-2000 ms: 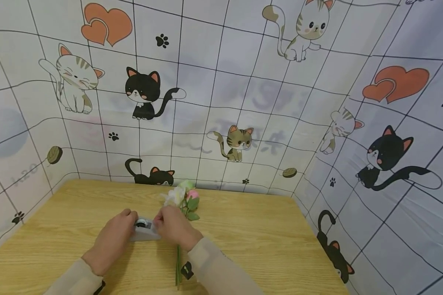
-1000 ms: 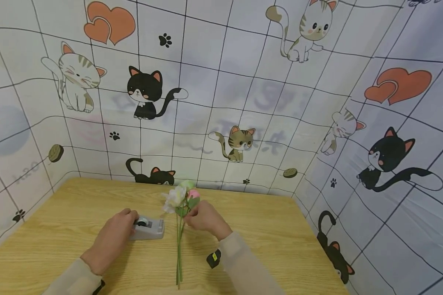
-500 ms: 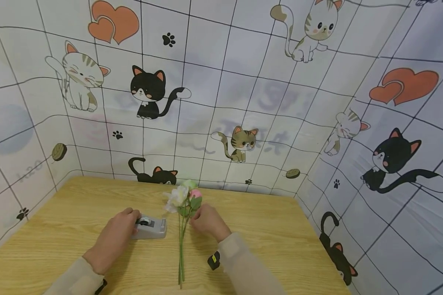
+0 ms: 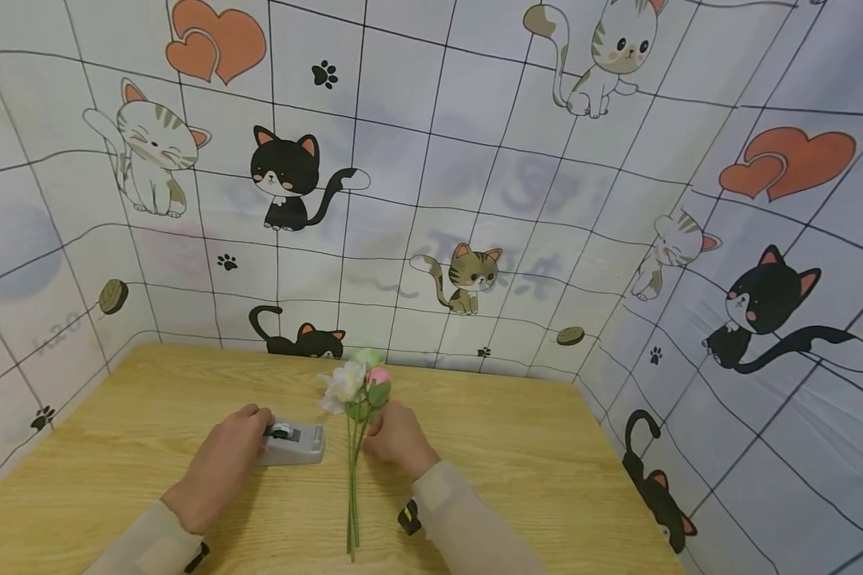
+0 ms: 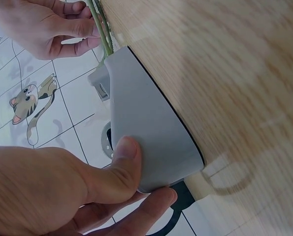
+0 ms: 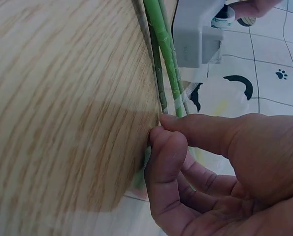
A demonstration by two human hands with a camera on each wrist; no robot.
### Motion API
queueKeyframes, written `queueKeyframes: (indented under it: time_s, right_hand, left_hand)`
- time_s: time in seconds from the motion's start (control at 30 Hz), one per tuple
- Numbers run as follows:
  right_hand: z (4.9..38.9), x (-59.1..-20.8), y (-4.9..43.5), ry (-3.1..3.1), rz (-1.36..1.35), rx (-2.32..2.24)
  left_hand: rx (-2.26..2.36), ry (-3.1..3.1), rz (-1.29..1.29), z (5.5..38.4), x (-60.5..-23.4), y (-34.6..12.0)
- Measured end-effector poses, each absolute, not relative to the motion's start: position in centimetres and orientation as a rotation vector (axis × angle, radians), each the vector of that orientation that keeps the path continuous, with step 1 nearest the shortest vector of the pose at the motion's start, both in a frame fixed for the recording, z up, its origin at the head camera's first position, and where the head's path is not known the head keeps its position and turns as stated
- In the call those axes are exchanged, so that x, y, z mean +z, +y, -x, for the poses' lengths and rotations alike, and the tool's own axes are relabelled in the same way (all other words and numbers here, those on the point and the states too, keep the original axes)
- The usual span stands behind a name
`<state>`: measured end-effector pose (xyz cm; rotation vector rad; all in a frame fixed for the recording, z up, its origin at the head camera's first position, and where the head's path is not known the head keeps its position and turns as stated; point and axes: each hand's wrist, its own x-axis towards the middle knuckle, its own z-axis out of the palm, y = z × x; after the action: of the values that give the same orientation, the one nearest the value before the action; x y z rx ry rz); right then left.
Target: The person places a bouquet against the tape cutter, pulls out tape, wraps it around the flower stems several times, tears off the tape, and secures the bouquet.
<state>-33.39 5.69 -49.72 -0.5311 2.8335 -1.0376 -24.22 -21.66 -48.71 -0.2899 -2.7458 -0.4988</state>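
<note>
My left hand (image 4: 226, 459) grips the back end of a grey tape dispenser (image 4: 298, 447), which stands on the table; in the left wrist view the thumb lies against the side of the dispenser (image 5: 148, 118). To its right lies a small bunch of flowers, with a white bloom (image 4: 346, 383), a pink bud (image 4: 378, 375) and long green stems (image 4: 352, 503). Just below the blooms, my right hand (image 4: 401, 438) pinches a piece of clear tape (image 6: 187, 96) at the stems (image 6: 167, 49). The fingertips of that hand reach the tabletop; part of the tape is hidden behind them.
The wooden table (image 4: 518, 463) runs back to a cloth wall (image 4: 395, 176) printed with cats and grid lines. A second cloth side (image 4: 784, 407) borders the table on the right. A black wrist device (image 4: 408, 517) hangs under the right sleeve.
My right hand has moved right from the front of the tape dispenser to the flower stems, then slightly in toward them. The left hand keeps its hold on the dispenser.
</note>
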Motion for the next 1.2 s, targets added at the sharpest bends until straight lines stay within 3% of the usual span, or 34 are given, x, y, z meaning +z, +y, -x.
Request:
queueKeyframes:
  time_s: [0.23, 0.67, 1.2]
  right_hand:
    - [33.1, -50.0, 5.2, 2.922, 0.511, -0.918]
    - [30.7, -47.9, 5.0, 2.662, 0.461, -1.143]
    - [30.6, -49.4, 3.3, 2.858, 0.438, -0.992]
  left_hand:
    - [-0.515, -2.75, 0.293, 24.2, -48.9, -21.6]
    - [-0.512, -2.74, 0.288, 24.1, -48.8, -21.7]
    - [-0.497, -2.77, 0.278, 24.2, -48.8, -21.6]
